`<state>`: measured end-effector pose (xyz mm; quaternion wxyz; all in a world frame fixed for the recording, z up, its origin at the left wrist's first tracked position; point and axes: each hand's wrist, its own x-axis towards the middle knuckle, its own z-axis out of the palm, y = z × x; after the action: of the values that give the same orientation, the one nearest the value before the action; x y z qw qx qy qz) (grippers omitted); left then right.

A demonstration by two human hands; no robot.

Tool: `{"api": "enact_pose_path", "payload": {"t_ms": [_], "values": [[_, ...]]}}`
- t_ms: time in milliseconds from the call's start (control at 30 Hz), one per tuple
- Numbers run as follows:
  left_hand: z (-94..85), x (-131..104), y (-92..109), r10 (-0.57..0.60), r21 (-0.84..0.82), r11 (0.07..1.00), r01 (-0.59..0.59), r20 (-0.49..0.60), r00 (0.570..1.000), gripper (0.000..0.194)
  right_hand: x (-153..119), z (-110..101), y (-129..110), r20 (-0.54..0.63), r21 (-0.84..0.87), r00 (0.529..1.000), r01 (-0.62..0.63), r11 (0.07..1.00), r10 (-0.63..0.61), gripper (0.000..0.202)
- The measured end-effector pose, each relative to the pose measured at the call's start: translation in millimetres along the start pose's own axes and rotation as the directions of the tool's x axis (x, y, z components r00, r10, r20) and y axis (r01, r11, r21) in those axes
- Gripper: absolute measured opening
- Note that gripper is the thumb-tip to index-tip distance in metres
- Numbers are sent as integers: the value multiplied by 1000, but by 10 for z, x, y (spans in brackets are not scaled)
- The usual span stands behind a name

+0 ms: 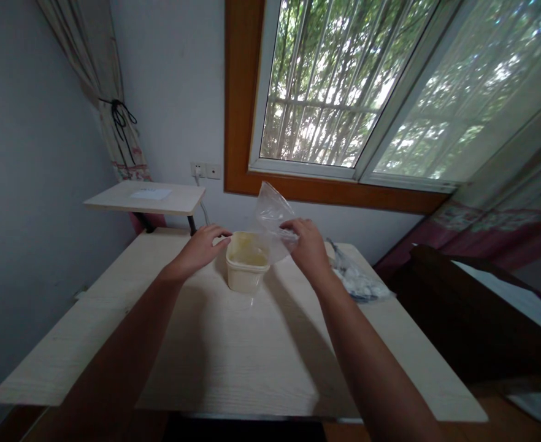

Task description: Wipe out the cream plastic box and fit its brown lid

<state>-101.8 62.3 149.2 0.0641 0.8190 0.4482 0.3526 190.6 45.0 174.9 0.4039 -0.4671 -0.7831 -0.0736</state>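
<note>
A small cream plastic bin [247, 280] with a squarish rim stands upright on the table, open at the top. My right hand [308, 245] pinches a clear plastic bag [273, 215], which rises above the bin's right side and hangs partly over its opening. On the other side, my left hand [206, 247] is at the bin's left rim, its thumb and fingers slightly apart. Whether those fingertips touch the rim or some thin plastic is too unclear to tell. A bit of clear film shows below the bin's front.
Behind my right wrist lies a crumpled clear bag with whitish contents [360, 279] on the pale wooden table [252, 356]. A raised shelf [146, 197] bearing a white paper stands at the back left. Beyond the table are a wall socket, a barred window and a dark piece of furniture [454, 307].
</note>
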Motion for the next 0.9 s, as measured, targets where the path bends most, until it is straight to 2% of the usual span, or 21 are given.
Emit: {"api": "enact_pose_path", "payload": {"t_ms": [67,167,267,367,467,567,700,900], "values": [[48,-41,-14,-34,-46,998,35,24,999,28,28,27,-42,44,-39,999,27,999,-25,16],[115,-87,-26,-68,-103,992,67,-4,998,28,54,120,-105,133,-94,989,76,993,-64,16],[123,-106,-21,-69,-99,994,55,-146,987,26,57,238,-156,216,-134,971,137,981,-106,17],[81,-106,38,22,-36,999,-33,-274,961,38,40,318,-190,249,-142,959,175,974,-136,18],[44,-80,144,186,75,982,-174,-218,958,52,23,344,-214,248,-130,957,190,973,-154,19],[43,-34,221,261,175,956,-236,-137,956,48,13,341,-224,241,-98,956,197,975,-169,20],[46,0,176,264,244,942,-230,-117,957,17,-13,309,-153,217,-57,959,197,979,-181,20],[-74,-81,-126,219,296,941,-164,-164,962,19,-120,220,152,130,-91,976,189,978,-176,11]]}}
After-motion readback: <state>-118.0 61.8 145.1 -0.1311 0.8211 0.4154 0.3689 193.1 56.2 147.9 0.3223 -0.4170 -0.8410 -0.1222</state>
